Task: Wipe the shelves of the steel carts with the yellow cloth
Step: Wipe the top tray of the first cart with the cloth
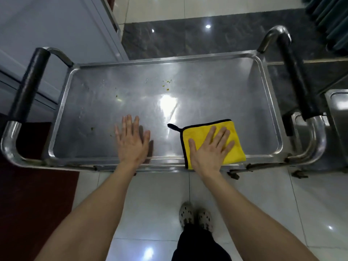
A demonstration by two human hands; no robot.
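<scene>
Both hands lie flat: left hand (132,141) on the top shelf (207,87), right hand (211,149) pressing the yellow cloth (233,147) at its near edge; wiping outward could push crumbs (166,84) onto the floor

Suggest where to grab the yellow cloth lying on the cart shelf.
Pinch the yellow cloth by its near edge, coming from the near side: it lies flat on the shelf, but that edge drapes over its rim, likely leaving room underneath.

Bare left hand (131,143), right hand (209,150) and forearms (98,204); dressed in black trousers (195,245) and pale, hole-dotted clogs (186,215).
</scene>
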